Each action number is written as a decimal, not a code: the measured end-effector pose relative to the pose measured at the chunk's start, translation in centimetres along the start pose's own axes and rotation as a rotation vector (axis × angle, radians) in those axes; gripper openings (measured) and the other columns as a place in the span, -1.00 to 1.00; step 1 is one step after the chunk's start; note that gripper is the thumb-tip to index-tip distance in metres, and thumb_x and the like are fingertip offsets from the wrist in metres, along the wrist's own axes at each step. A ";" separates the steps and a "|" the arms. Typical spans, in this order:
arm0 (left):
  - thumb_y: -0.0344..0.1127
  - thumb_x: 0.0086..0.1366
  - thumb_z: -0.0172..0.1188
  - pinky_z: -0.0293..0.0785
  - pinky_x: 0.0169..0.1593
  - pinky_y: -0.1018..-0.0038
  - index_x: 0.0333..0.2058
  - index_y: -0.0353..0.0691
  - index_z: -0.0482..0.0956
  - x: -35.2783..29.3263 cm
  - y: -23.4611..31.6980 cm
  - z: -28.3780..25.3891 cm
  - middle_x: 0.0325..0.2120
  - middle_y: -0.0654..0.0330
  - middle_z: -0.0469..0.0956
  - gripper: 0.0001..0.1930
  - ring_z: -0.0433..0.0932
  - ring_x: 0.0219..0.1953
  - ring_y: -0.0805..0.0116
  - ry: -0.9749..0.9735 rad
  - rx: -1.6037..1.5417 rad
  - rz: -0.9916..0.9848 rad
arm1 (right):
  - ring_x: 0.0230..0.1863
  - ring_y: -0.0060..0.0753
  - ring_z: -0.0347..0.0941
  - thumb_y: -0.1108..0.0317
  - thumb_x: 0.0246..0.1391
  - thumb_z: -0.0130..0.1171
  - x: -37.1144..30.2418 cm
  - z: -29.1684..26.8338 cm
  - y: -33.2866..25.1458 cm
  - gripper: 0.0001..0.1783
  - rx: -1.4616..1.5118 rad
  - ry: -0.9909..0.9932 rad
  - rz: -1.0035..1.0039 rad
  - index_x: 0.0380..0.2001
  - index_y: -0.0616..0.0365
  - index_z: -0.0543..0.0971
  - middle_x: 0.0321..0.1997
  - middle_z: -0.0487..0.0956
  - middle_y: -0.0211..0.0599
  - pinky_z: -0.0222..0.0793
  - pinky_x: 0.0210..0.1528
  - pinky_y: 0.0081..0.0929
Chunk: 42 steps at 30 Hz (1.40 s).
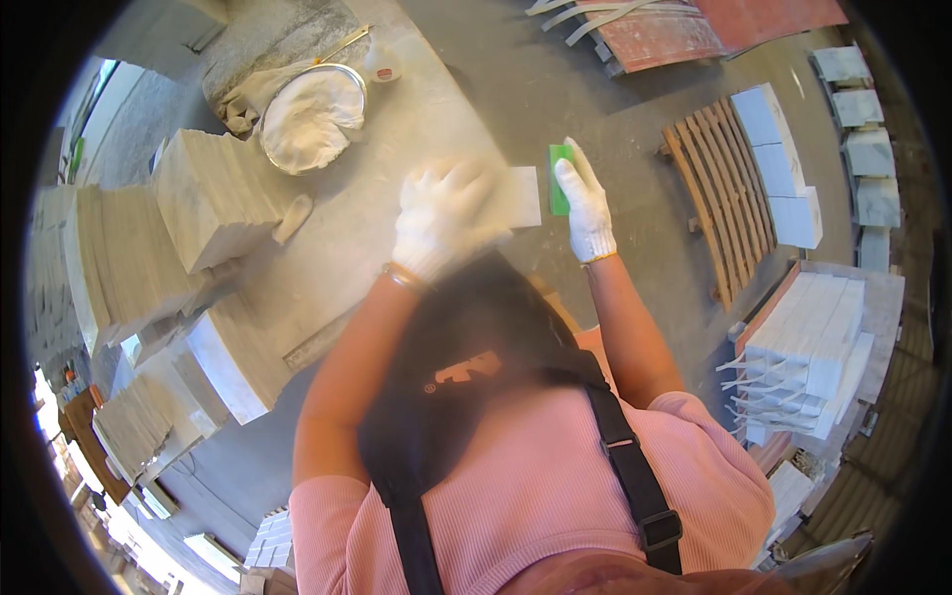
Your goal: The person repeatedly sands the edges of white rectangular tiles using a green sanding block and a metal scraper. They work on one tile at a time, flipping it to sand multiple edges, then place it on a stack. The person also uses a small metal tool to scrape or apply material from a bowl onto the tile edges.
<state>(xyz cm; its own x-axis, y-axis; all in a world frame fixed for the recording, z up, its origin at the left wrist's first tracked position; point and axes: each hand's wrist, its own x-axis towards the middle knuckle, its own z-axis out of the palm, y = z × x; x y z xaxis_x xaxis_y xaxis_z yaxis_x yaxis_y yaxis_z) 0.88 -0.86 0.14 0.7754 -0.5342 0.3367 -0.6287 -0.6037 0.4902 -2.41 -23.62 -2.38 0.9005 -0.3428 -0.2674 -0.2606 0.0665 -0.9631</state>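
- While the thumb of the right hand [583,203] lies across the near face of a green block [558,188], the other fingers sit together behind it, pinching the block upright.
- Where the left hand [441,218] is, motion blur softens the white glove; the fingers look bent, but I cannot tell whether they are spread or pressed together.
- Just beside the left hand's fingertips is a pale rectangular tile [523,196], its visible end reaching past the table edge; whether the hand touches it is unclear. A narrow gap separates this tile from the green block.
- Both hands wear white knit gloves, and a bracelet [402,278] circles the left wrist.
- Under the left hand spreads a dusty pale table [367,238]; the right hand is out beyond its edge, above the grey floor [635,228].
- Farther along the table stands a round bowl [364,87] heaped with white material [312,121], with a whitish bottle [382,64] near its rim.
- To the left rise stacked stone tiles [213,198].
- Off to the right lies a slatted wooden pallet [719,198], beside white blocks [778,159].
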 end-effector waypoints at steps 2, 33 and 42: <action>0.05 -0.11 0.47 0.37 0.20 0.06 -0.03 -0.08 0.66 0.5 -0.4 -0.2 0.09 0.20 0.56 -0.37 0.48 0.15 0.04 -0.028 0.007 0.072 | 0.35 -0.45 0.35 0.12 0.37 0.18 -0.5 -1.0 0.2 -0.30 0.110 0.025 0.008 0.44 0.23 0.30 0.43 0.42 -0.28 0.21 0.39 -0.47; 0.14 0.29 0.21 0.07 0.39 -0.19 0.32 -0.06 0.42 2.1 0.7 3.2 0.38 -0.10 0.25 -0.31 0.17 0.36 -0.37 -0.013 0.267 -0.133 | 0.37 -0.46 0.32 0.22 0.25 0.26 -1.1 -0.8 -1.6 -0.30 -0.116 -0.308 -0.003 0.40 0.20 0.37 0.39 0.45 -0.29 0.15 0.41 -0.47; 0.15 0.29 0.21 0.07 0.39 -0.18 0.31 -0.07 0.44 2.2 0.9 3.1 0.37 -0.08 0.26 -0.31 0.18 0.35 -0.35 -0.020 0.264 -0.148 | 0.36 -0.46 0.33 0.23 0.23 0.29 -2.9 -1.5 -3.0 -0.30 -0.167 -0.328 -0.058 0.39 0.20 0.39 0.39 0.45 -0.29 0.16 0.40 -0.48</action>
<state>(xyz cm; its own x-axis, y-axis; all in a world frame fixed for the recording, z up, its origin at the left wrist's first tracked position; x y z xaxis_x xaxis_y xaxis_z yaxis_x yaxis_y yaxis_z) 1.87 -4.43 -1.22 0.8603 -0.4384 0.2601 -0.5041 -0.8076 0.3061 -4.77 -24.26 1.38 0.9721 -0.0208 -0.2336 -0.2345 -0.1072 -0.9662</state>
